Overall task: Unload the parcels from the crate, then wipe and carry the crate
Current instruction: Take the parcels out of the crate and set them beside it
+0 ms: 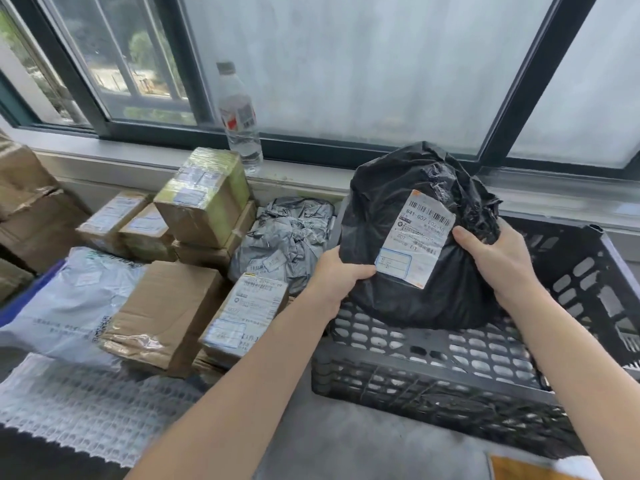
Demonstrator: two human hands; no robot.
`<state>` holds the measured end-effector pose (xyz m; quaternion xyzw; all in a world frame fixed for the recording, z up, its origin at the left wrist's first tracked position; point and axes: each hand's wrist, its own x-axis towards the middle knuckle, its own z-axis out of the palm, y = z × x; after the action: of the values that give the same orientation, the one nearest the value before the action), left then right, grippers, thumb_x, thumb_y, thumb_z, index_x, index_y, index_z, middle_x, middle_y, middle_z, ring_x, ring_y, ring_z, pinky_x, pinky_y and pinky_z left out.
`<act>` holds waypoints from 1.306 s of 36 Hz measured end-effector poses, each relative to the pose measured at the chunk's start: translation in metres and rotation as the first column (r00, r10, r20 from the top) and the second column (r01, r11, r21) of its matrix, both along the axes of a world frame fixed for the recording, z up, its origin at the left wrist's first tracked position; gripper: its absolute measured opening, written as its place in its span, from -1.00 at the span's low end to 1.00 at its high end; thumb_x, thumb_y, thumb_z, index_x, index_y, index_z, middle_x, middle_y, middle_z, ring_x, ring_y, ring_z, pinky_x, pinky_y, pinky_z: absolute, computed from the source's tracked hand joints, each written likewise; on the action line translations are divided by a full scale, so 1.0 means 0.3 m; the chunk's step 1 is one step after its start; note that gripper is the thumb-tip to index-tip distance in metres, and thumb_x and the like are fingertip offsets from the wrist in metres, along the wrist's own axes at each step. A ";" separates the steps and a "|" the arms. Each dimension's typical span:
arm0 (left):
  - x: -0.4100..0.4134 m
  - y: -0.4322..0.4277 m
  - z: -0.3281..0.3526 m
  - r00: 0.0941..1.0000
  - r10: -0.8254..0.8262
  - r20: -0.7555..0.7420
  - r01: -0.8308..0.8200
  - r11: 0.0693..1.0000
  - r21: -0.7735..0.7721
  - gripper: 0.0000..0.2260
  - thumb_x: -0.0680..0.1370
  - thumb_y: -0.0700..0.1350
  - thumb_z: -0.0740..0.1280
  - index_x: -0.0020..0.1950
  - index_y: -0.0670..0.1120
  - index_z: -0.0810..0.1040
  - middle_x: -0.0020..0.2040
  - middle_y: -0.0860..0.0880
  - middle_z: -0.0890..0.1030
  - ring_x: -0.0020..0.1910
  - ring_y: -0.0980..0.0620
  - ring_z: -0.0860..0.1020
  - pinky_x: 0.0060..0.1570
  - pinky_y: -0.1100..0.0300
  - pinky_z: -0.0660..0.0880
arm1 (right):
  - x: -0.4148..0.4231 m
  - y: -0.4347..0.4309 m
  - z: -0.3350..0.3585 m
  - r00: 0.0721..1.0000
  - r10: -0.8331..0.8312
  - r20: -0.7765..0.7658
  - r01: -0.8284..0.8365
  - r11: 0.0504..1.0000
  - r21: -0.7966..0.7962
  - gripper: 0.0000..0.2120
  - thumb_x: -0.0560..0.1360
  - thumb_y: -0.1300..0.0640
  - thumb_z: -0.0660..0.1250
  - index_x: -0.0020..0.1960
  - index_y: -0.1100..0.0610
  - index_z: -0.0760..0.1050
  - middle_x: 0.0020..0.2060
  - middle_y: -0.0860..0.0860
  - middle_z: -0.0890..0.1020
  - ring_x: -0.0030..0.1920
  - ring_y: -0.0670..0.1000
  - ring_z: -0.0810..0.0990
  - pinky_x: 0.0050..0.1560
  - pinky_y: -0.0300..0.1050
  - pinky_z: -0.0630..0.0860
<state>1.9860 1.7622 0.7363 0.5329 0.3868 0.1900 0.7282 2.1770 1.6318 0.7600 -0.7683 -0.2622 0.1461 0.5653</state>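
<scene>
Two hands on one black bagged parcel point(374, 209), centre right of frame. Left hand point(337, 275) grips its lower left edge, thumb on top beside the white shipping label point(415, 237). Right hand point(495, 258) grips the bunched right side, fingers curled round the plastic. Parcel is over the dark slotted crate point(450, 386) at lower right; contact with the crate floor not discernible. Cardboard boxes point(166, 306) and a grey bag parcel point(287, 233) lie left of the crate. Water bottle point(240, 119) upright on the sill, upper centre.

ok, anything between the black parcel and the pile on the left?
Only the left wall of the crate. The left hand and right hand hold the black parcel over it, apparently above that rim; the pile lies just beyond it.
</scene>
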 end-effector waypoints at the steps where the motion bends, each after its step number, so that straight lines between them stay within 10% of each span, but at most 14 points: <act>1: -0.008 0.004 0.004 1.000 0.020 0.015 -0.020 1.000 -0.009 -0.73 0.46 -0.39 0.42 0.11 -0.14 0.61 0.01 -0.10 0.70 -0.02 -0.09 0.67 -0.12 0.13 0.60 | -0.010 0.010 0.010 1.000 0.003 0.013 -0.003 1.000 -0.006 -0.76 0.49 0.09 0.46 0.13 0.03 0.53 -0.02 -0.08 0.65 0.05 0.00 0.61 0.13 -0.05 0.51; 9: -0.052 0.057 0.044 0.991 0.114 0.066 -0.115 0.993 0.016 -0.74 0.43 -0.42 0.42 -0.02 -0.09 0.62 0.00 -0.12 0.70 0.03 -0.14 0.66 0.11 -0.04 0.59 | -0.087 0.086 0.083 0.995 0.005 0.097 -0.002 0.999 -0.032 -0.79 0.50 0.06 0.44 0.11 -0.01 0.52 -0.05 -0.08 0.63 0.07 0.04 0.59 0.20 0.02 0.50; 16: -0.115 0.110 0.079 0.981 0.147 0.123 -0.146 0.989 -0.017 -0.76 0.45 -0.45 0.40 -0.06 -0.12 0.62 -0.18 0.00 0.68 -0.17 0.00 0.66 -0.21 0.20 0.59 | -0.155 0.147 0.137 0.989 0.029 0.142 -0.021 0.998 -0.058 -0.79 0.51 0.04 0.42 0.12 -0.04 0.50 -0.08 -0.16 0.60 0.07 0.01 0.57 0.13 -0.06 0.47; 26: -0.233 0.218 0.143 0.958 0.195 0.212 -0.196 0.980 -0.015 -0.75 0.46 -0.43 0.40 -0.06 -0.08 0.60 -0.15 0.02 0.67 -0.11 0.02 0.64 -0.07 0.15 0.57 | -0.314 0.267 0.258 0.947 -0.025 0.320 0.048 0.997 -0.063 -0.43 0.50 -0.06 0.41 0.38 0.10 0.26 0.13 -0.07 0.45 0.13 -0.05 0.42 0.13 -0.14 0.33; 38: -0.458 0.275 0.200 0.910 0.379 0.170 -0.383 0.924 -0.008 -0.68 0.46 -0.37 0.41 0.19 -0.16 0.58 0.08 -0.09 0.67 0.10 -0.13 0.61 0.16 -0.10 0.56 | -0.535 0.406 0.300 0.909 0.066 0.411 -0.046 0.997 -0.057 -0.54 0.57 -0.04 0.32 0.35 0.13 0.27 0.03 -0.05 0.47 0.02 -0.03 0.42 -0.02 -0.21 0.28; 47: -0.711 0.296 0.247 0.817 0.549 0.177 -0.570 0.816 0.099 -0.63 0.42 -0.37 0.46 0.15 -0.12 0.48 -0.04 -0.02 0.62 -0.06 0.01 0.60 -0.17 0.18 0.56 | -0.707 0.526 0.300 0.880 0.256 0.401 -0.248 0.966 -0.072 -0.54 0.57 -0.04 0.31 0.37 0.13 0.29 0.14 0.05 0.53 0.15 0.06 0.48 0.09 -0.11 0.35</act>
<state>1.7727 1.8509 0.8105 0.4330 0.4594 0.4609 0.6238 1.9649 1.7896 0.8500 -0.7463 -0.4702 0.0578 0.4675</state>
